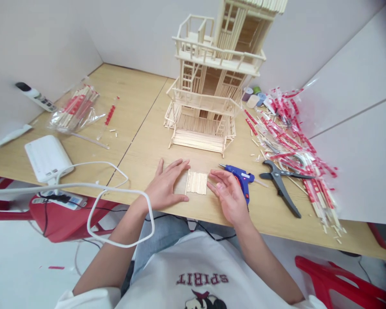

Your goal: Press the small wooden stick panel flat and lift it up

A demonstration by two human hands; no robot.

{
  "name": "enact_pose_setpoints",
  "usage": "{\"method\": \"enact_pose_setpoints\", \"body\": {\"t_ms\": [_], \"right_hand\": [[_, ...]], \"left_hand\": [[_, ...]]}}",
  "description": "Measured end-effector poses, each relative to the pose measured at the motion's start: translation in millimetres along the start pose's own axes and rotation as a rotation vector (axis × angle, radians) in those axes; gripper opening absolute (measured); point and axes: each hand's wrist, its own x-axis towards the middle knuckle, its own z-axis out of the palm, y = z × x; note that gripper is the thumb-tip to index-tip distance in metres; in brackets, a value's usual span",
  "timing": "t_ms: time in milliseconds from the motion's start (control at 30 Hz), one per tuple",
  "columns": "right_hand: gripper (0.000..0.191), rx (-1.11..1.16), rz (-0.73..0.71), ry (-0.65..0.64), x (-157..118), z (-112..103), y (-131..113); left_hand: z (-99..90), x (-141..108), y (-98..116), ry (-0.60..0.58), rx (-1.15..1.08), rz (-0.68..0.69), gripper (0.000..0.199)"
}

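A small panel of parallel pale wooden sticks (pixel 197 183) lies flat on the desk in front of me. My left hand (pixel 165 184) rests palm-down with spread fingers on a plain, flat wooden piece (pixel 181 183) joined to the panel's left side. My right hand (pixel 229 196) is held open just right of the panel, its fingertips close to the sticks. A blue hot glue gun (pixel 241 180) lies against the right hand's far side, partly hidden by it. Neither hand grips anything.
A tall multi-storey stick house model (pixel 209 81) stands straight ahead. Black-handled pliers (pixel 279 184) and a heap of red-and-white chopstick wrappers (pixel 292 146) lie right. A power bank (pixel 46 159), white cable (pixel 122 193), and bagged sticks (pixel 77 109) lie left.
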Motion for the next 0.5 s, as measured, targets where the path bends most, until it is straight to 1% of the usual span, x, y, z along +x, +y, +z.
{"method": "enact_pose_setpoints", "body": {"t_ms": [200, 500], "right_hand": [[0.026, -0.003, 0.003, -0.007, 0.9, -0.4, 0.8], [0.026, -0.025, -0.002, -0.020, 1.0, -1.1, 2.2]], "left_hand": [[0.6, -1.1, -1.1, 0.020, 0.003, 0.017, 0.113], [0.5, -1.4, 0.6, 0.010, 0.009, 0.005, 0.113]]}}
